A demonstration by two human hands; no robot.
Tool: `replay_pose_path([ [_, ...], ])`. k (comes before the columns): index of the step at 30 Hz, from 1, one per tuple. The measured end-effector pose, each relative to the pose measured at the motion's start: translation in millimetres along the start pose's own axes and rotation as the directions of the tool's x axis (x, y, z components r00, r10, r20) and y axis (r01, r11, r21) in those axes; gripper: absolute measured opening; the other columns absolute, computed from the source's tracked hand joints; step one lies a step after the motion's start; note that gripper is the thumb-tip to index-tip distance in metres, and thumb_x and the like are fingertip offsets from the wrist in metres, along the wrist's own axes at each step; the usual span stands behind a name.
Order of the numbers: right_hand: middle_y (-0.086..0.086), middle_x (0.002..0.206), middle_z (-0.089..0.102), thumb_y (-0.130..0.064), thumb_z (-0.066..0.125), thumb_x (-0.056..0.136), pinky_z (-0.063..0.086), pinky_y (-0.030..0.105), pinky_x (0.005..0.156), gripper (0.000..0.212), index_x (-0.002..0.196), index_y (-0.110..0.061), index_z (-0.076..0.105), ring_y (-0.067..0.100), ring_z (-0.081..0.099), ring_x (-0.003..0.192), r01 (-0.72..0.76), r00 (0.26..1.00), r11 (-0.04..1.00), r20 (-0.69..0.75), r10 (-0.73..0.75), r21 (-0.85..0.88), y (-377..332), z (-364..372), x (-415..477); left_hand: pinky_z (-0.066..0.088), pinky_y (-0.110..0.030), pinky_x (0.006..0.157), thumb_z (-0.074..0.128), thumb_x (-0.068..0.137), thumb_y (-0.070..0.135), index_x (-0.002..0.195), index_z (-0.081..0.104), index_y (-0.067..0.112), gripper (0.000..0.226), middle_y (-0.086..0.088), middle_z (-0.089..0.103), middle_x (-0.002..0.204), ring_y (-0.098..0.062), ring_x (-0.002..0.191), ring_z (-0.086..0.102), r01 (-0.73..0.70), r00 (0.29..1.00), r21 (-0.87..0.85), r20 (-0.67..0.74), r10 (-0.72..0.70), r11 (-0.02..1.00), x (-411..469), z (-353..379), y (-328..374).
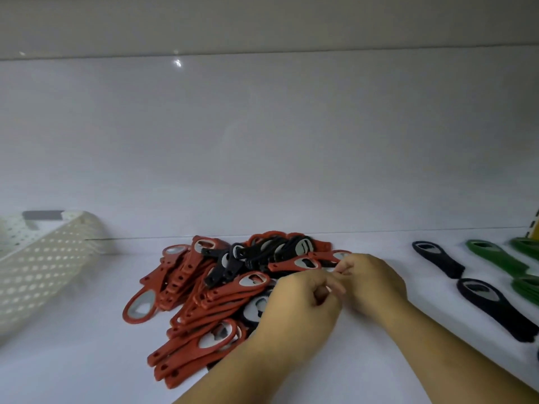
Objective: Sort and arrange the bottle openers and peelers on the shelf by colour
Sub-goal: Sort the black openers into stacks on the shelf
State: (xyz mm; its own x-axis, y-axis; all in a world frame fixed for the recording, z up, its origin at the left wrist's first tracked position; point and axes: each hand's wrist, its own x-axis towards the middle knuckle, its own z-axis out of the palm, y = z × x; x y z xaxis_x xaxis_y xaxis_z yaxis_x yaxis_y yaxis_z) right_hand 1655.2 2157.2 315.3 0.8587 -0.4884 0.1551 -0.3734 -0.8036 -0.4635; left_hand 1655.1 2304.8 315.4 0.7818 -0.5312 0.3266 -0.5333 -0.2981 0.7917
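Right, your left hand (303, 300) and right hand (374, 282) meet, fingers curled, over the openers (204, 290) (pinching what, I can't tell).

The red bottle openers (201, 290) lie in a loose, overlapping heap at the centre of the white shelf (87, 360). Each has a flat red handle with a small hole at one end and an oval metal insert at the other. Black pieces (233, 259) with metal inserts are mixed into the rear of the heap. Well apart to the right, the rear navy opener (437, 262) and the front navy opener (493, 307) lie flat. The green openers (495, 258) lie stacked at the right edge.
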Motion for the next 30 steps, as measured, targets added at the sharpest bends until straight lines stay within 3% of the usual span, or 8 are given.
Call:
replay_pose_path([
  [7, -0.013, 0.098, 0.058, -0.032, 0.061, 0.086, 0.043, 0.024, 0.077, 0.013, 0.099, -0.031, 0.064, 0.012, 0.057, 0.098, 0.13, 0.991, 0.966, -0.066, -0.118, 0.222, 3.1, 13.4, 10.8, 0.034, -0.005, 0.082, 0.056, 0.085, 0.016, 0.1, 0.07, 0.023, 0.022, 0.015, 0.061, 0.097, -0.003, 0.099, 0.048, -0.047, 0.982, 0.381, -0.152, 0.112, 0.923, 10.2, -13.9, -17.7],
  [10, -0.005, 0.137, 0.042, -0.033, 0.063, 0.085, 0.035, 0.029, 0.102, 0.045, 0.129, -0.032, 0.053, 0.017, 0.035, 0.132, 0.241, 0.971, 0.944, -0.067, -0.231, 0.226, 4.4, 15.7, 14.7, 0.031, -0.021, 0.103, 0.051, 0.078, 0.022, 0.112, 0.066, 0.026, 0.038, 0.01, 0.058, 0.119, -0.013, 0.12, 0.045, -0.053, 0.971, 0.508, -0.175, 0.163, 0.86, 13.8, -13.3, -22.2],
  [13, -0.008, 0.152, 0.029, -0.041, 0.056, 0.088, 0.022, 0.038, 0.114, 0.053, 0.139, -0.04, 0.041, 0.018, 0.023, 0.141, 0.334, 0.936, 0.942, 0.107, -0.337, 0.046, 5.2, 18.2, 12.3, 0.0, -0.039, 0.118, 0.044, 0.09, 0.028, 0.143, 0.031, 0.036, 0.056, 0.014, 0.022, 0.155, -0.013, 0.146, 0.006, 0.035, 0.999, 0.707, -0.023, -0.027, 0.706, 15.9, -9.1, -25.0],
  [17, -0.014, 0.111, 0.057, -0.034, 0.066, 0.081, 0.044, 0.033, 0.092, 0.014, 0.094, -0.037, 0.063, 0.013, 0.051, 0.111, 0.361, 0.928, 0.909, 0.02, -0.373, 0.209, 5.6, 11.7, 7.2, 0.013, -0.026, 0.115, 0.044, 0.087, 0.032, 0.135, 0.046, 0.032, 0.048, 0.013, 0.035, 0.149, -0.009, 0.141, 0.022, -0.013, 1.0, 0.711, -0.001, 0.02, 0.704, 14.6, -17.7, -31.7],
  [20, -0.014, 0.099, 0.056, -0.038, 0.072, 0.077, 0.045, 0.032, 0.088, 0.018, 0.076, -0.038, 0.054, 0.011, 0.048, 0.102, 0.395, 0.908, 0.9, 0.075, -0.413, 0.183, 3.3, 7.5, 2.1, 0.035, -0.015, 0.089, 0.056, 0.082, 0.029, 0.104, 0.062, 0.021, 0.025, 0.01, 0.054, 0.12, -0.011, 0.114, 0.048, -0.061, 0.991, 0.654, -0.05, 0.123, 0.754, 10.7, -29.1, -37.9],
  [23, -0.015, 0.093, 0.058, -0.032, 0.075, 0.071, 0.048, 0.031, 0.084, 0.022, 0.067, -0.037, 0.054, 0.009, 0.052, 0.096, 0.396, 0.891, 0.876, 0.116, -0.439, 0.274, 2.6, 6.2, 1.1, 0.039, -0.016, 0.075, 0.065, 0.078, 0.028, 0.091, 0.061, 0.021, 0.015, 0.014, 0.054, 0.099, -0.01, 0.093, 0.05, -0.061, 0.987, 0.666, -0.072, 0.146, 0.744, 8.5, -43.8, -49.0],
  [26, -0.016, 0.092, 0.059, -0.03, 0.075, 0.073, 0.049, 0.022, 0.078, 0.014, 0.074, -0.037, 0.062, 0.006, 0.058, 0.089, 0.362, 0.907, 0.86, 0.079, -0.414, 0.358, 4.1, 7.0, 4.4, 0.045, -0.025, 0.074, 0.068, 0.072, 0.025, 0.094, 0.066, 0.024, 0.022, 0.014, 0.061, 0.089, -0.015, 0.085, 0.055, -0.067, 0.983, 0.715, -0.072, 0.168, 0.696, 7.0, -55.4, -57.5],
  [30, -0.008, 0.093, 0.06, -0.028, 0.065, 0.087, 0.038, 0.013, 0.064, 0.011, 0.09, -0.022, 0.073, 0.007, 0.056, 0.08, 0.347, 0.937, 0.866, -0.173, -0.304, 0.361, 4.6, 6.2, 11.2, 0.049, -0.022, 0.064, 0.062, 0.079, 0.026, 0.088, 0.076, 0.021, 0.017, 0.01, 0.068, 0.079, -0.014, 0.071, 0.062, -0.132, 0.954, 0.738, -0.086, 0.287, 0.661, 4.5, -57.3, -47.3],
])
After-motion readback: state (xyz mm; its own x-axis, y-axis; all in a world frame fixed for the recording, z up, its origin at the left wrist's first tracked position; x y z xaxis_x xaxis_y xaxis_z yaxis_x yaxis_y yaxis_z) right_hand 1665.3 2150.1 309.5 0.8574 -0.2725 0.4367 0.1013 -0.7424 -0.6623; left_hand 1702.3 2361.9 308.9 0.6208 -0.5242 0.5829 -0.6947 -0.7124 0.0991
